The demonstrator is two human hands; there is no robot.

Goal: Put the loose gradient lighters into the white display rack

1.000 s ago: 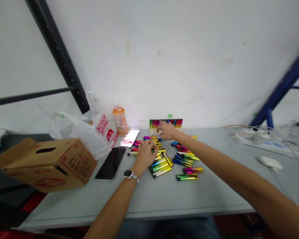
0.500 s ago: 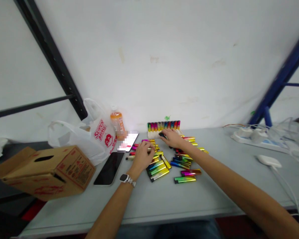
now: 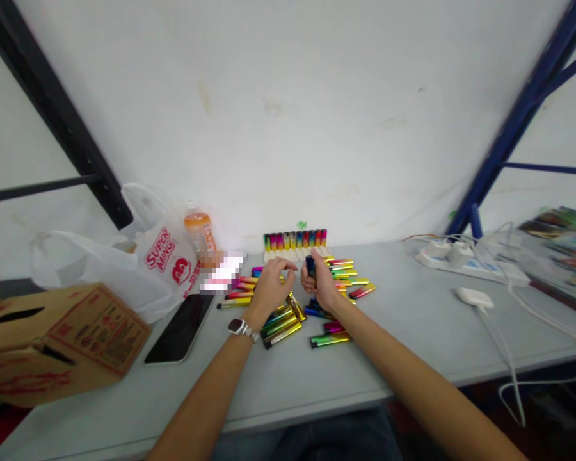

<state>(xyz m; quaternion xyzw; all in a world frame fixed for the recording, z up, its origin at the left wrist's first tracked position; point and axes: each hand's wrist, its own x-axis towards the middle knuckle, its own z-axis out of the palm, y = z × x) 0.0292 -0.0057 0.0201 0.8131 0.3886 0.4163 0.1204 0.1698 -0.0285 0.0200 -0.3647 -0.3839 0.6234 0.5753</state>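
Note:
My right hand (image 3: 322, 282) is wrapped round a dark lighter (image 3: 310, 264), which stands upright in the fist near the thumb. To its left, my left hand (image 3: 272, 285) hovers over loose lighters, fingers bent and apart from the thumb, with nothing visible between them. A white holder (image 3: 281, 255) near the wall carries a row of colourful lighters (image 3: 295, 240) standing upright. Shiny multicoloured lighters (image 3: 282, 334) lie loose under and around my left hand. More lighters (image 3: 329, 339) lie beneath and beside my right hand, some of them hidden by it.
On the left are a cardboard box (image 3: 86, 339), a white plastic bag (image 3: 144, 275), an orange-capped bottle (image 3: 200, 232) and a black phone (image 3: 181, 330). A power strip (image 3: 465, 264) and a white charger (image 3: 480, 298) with cables lie on the right. The wall closes off the back.
My right hand has drawn back from the holder and now grips a lighter upright. My left hand has lifted slightly, its fingers reaching toward the right hand. The view has shifted right.

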